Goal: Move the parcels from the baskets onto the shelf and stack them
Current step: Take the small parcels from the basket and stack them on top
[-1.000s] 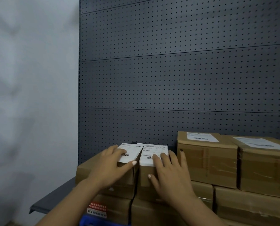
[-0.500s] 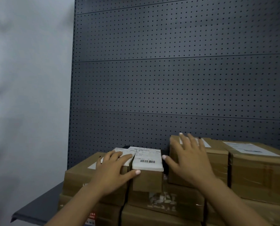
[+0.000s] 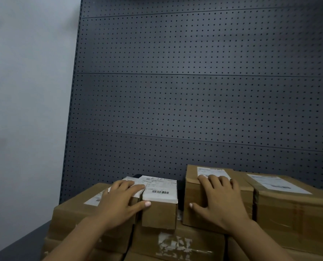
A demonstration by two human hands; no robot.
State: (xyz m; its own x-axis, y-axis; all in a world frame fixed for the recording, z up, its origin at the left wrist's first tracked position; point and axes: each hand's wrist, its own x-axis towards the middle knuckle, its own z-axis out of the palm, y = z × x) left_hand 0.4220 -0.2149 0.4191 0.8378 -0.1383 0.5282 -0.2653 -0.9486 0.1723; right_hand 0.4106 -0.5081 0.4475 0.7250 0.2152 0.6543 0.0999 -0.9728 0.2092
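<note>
Brown cardboard parcels are stacked on the dark grey shelf (image 3: 19, 243). My left hand (image 3: 122, 201) lies flat on a labelled parcel (image 3: 72, 211) at the left, its thumb touching the front of a narrow parcel (image 3: 158, 216) with a white barcode label. My right hand (image 3: 221, 202) lies flat on a taller parcel (image 3: 191, 185), fingers on its label, thumb on its front face. A dark gap separates the narrow parcel from the taller one. Neither hand lifts anything. No basket is in view.
Another large labelled parcel (image 3: 290, 211) stands right of the taller one. A lower layer includes a box with a torn white label (image 3: 175, 242). A dark pegboard (image 3: 194, 100) backs the shelf; a pale wall (image 3: 25, 91) is on the left.
My right hand left the narrow parcel and moved right onto the taller parcel. My left hand stayed on the left parcel. The view tilted up.
</note>
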